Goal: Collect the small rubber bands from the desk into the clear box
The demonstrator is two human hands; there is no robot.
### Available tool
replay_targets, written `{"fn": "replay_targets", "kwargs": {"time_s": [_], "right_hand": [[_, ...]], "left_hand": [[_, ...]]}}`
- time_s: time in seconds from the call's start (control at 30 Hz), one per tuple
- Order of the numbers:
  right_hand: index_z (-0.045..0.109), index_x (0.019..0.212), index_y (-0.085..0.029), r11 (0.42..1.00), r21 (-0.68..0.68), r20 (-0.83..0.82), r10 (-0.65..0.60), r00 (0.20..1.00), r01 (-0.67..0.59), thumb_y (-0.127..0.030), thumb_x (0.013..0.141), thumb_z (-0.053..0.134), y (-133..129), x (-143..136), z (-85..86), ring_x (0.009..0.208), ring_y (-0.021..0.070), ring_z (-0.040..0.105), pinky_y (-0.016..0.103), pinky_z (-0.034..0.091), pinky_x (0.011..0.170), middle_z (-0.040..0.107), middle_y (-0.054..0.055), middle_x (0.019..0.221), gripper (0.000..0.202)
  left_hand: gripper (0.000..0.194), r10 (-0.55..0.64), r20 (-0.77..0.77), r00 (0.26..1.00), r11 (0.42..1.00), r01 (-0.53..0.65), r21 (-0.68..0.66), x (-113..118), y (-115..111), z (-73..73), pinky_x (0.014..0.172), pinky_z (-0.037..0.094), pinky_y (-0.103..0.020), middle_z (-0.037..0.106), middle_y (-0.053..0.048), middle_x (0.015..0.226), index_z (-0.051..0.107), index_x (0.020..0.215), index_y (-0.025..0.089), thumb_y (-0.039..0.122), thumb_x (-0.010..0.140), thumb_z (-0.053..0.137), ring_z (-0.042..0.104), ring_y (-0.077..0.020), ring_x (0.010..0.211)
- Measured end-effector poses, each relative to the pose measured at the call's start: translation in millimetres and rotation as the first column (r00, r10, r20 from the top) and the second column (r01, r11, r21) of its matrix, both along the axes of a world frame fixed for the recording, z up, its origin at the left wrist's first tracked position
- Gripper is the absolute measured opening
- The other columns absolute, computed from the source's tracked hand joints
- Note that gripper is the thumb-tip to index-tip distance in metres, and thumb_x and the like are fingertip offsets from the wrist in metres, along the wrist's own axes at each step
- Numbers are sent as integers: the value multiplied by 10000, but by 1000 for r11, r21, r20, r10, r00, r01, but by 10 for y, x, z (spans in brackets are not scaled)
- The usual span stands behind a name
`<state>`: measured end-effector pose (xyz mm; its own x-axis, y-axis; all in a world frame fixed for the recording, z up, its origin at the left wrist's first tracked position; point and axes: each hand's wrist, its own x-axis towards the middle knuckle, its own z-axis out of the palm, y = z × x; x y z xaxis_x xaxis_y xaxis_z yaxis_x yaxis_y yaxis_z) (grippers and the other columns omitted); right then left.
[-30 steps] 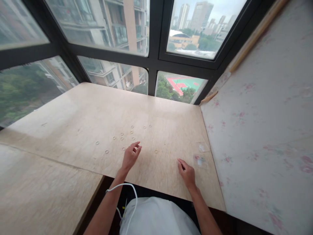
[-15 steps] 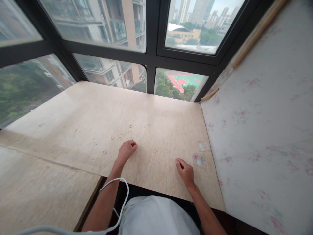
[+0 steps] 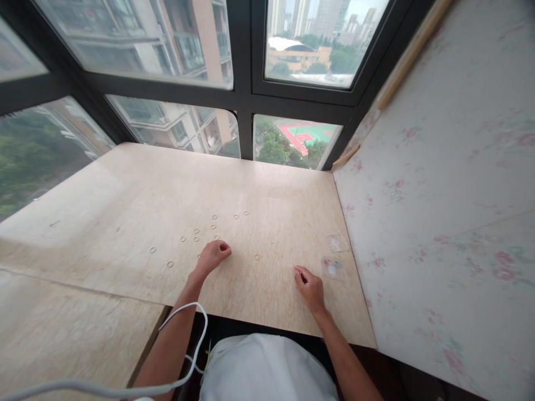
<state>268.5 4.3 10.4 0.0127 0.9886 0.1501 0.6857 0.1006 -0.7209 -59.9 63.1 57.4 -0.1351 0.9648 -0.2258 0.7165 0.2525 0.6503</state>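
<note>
Thin wire rings [image 3: 196,234] lie scattered on the bench [image 3: 125,189]; my left hand [image 3: 212,255], curled closed, rests among them, right hand [image 3: 310,288] loosely closed. Light, slippery; I'd pinch one rim.

Pale wooden tabletop [image 3: 137,184], abutting the window. Small metal rings [image 3: 213,226] lie scattered directly on it near centre. One lone ring [image 3: 257,257] sits right of that cluster. Two clear plastic bags [image 3: 332,266] lie further right of the cluster, near the tabletop's right edge.
</note>
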Motion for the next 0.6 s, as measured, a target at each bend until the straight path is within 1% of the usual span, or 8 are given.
{"fn": "replay_targets", "kwargs": {"time_s": [0.07,0.13,0.2,0.27,0.3,0.37,0.43,0.6], "right_hand": [[738,962,-225,1000,-2,-8,-2,1000,2,-337,876,457,2,1,-1,798,226,719,335,553,719,762,64,935,314],[737,964,-224,1000,-3,-20,-1,1000,1,-338,878,458,5,6,-5,793,225,718,334,553,717,762,64,931,313],[734,974,-225,1000,-3,-41,2,999,-2,-331,883,455,9,12,-10,807,223,716,333,551,729,761,62,940,312],[732,977,-227,1000,-4,-63,6,998,-6,-326,886,456,14,17,-14,819,221,715,330,549,739,759,58,943,307],[731,976,-228,1000,-5,-71,6,997,-6,-324,887,457,17,18,-15,821,220,714,327,547,740,759,57,943,304],[730,973,-224,1000,-8,-79,3,997,-3,-321,888,460,20,18,-15,812,217,714,321,545,733,760,57,934,299],[728,977,-220,1000,-9,-79,-4,997,3,-317,891,459,22,15,-12,803,214,713,318,540,727,760,57,930,299],[719,992,-220,1000,-6,-54,-17,998,16,-296,892,450,23,2,13,760,197,705,290,517,694,758,49,927,297]], "left_hand": [[191,-11,87,996,1000,11,0,65,-26,25,520,369,-244,623,-18,607,648,668,179,337,699,546,545,-148,565],[231,8,281,960,1000,-4,-14,164,-55,78,498,367,-237,569,2,553,628,690,171,386,712,547,499,-124,509],[228,40,558,829,999,-25,-33,298,-84,159,486,354,-231,499,29,511,593,680,169,397,699,589,440,-98,470],[222,61,778,626,998,-31,-54,460,-106,261,481,342,-226,461,41,516,557,658,169,371,673,648,404,-79,464],[232,63,836,545,998,-26,-58,548,-114,313,477,338,-224,458,39,531,541,648,169,363,668,667,396,-73,465],[265,66,905,421,998,-10,-68,735,-120,404,468,333,-220,475,26,572,512,632,169,364,665,688,390,-63,472],[292,70,932,355,997,17,-81,931,-113,463,459,334,-218,516,6,620,495,624,169,380,664,693,387,-57,477],[240,81,942,325,985,116,-125,1495,-53,475,436,304,-200,565,-3,640,546,671,157,347,683,692,380,-43,457]]}}
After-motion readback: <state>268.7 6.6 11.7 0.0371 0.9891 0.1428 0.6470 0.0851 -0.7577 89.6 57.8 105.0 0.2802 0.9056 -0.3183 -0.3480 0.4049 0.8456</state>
